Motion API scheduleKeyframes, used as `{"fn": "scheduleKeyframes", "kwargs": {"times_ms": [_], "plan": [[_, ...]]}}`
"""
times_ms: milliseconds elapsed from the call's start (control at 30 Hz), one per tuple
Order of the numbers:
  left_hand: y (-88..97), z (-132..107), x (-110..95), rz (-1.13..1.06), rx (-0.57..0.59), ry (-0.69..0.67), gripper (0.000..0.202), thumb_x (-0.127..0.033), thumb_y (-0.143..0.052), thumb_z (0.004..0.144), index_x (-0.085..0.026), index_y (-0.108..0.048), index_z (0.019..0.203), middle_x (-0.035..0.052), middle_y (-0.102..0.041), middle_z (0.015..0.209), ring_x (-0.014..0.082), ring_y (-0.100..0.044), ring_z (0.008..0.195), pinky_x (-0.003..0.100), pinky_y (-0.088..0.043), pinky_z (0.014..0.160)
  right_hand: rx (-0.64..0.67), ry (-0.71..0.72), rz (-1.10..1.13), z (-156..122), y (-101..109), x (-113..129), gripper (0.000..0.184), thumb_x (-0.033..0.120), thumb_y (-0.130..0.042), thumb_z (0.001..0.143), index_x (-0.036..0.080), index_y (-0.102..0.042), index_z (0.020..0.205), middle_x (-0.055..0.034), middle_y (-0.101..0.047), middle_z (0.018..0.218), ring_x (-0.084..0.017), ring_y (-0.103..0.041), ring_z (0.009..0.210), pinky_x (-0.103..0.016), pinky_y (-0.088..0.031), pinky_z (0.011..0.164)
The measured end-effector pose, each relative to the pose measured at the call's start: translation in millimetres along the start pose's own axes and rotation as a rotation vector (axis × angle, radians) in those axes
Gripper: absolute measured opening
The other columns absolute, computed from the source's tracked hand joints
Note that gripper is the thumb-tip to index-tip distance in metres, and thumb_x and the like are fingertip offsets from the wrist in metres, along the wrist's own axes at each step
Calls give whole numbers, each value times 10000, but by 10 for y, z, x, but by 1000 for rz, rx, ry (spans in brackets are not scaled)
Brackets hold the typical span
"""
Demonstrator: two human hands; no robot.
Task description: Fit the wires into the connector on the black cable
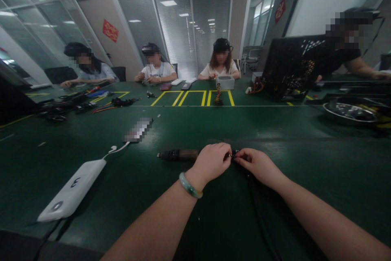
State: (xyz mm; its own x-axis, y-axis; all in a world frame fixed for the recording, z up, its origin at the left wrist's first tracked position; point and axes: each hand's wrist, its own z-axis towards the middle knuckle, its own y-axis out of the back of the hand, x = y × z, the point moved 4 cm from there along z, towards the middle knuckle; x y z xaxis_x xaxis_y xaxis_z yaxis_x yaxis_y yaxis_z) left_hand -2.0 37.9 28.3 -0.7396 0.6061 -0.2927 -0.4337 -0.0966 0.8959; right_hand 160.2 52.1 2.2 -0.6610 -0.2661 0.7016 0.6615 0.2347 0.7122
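An electric screwdriver (179,155), dark with a brownish body, lies on the green table with its tip to the left. Wearing a jade-like bangle, my left hand (213,159) is closed around its rear end, which it hides. My right hand (259,165) pinches the end of a black cable (259,212) just right of it. Between the fingertips of both hands something small and shiny shows, too small to make out. The cable runs from there down toward the table's near edge, under my right forearm.
A white power bank (76,189) marked 3 is wired to a phone (138,130) on the left. Tangled cables (70,104) lie far left, a black computer case (290,67) and a metal bowl (350,112) at right. Several people sit across the table.
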Motion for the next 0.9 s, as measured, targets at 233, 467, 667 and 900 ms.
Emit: {"fn": "scheduleKeyframes", "kwargs": {"times_ms": [233, 467, 667, 900], "plan": [[-6, -8, 2, -2, 15, 23, 86, -260, -558, 859, -207, -574, 926, 30, -621, 1075, 194, -588, 986, 378, -474, 883, 16, -23, 21, -5, -12, -7, 176, 342, -544, 852, 243, -681, 903, -2, -685, 884, -166, -609, 740, -271, -431, 646], [-36, 1, 20, -4, -15, 23, 66, -217, -547, 855, -196, -575, 911, 33, -633, 1046, 195, -596, 974, 379, -469, 891, 1, 17, 24, 10, -8, 9, 146, 313, -555, 849, 240, -677, 881, 4, -687, 887, -163, -610, 769, -273, -432, 686], [-16, 0, 17, -18, -14, 38, 82, -220, -529, 862, -195, -581, 921, 38, -638, 1026, 195, -600, 957, 382, -477, 886, 0, 6, 23, 1, 0, 14, 152, 316, -556, 850, 230, -678, 877, -3, -689, 869, -167, -611, 756, -280, -432, 681], [-21, -4, 27, -27, -5, 59, 88, -236, -520, 873, -199, -589, 915, 38, -641, 1010, 195, -602, 951, 378, -483, 876, -6, 12, 52, -12, 0, 10, 161, 321, -551, 852, 236, -683, 886, -4, -689, 898, -171, -616, 787, -285, -446, 708]]}}
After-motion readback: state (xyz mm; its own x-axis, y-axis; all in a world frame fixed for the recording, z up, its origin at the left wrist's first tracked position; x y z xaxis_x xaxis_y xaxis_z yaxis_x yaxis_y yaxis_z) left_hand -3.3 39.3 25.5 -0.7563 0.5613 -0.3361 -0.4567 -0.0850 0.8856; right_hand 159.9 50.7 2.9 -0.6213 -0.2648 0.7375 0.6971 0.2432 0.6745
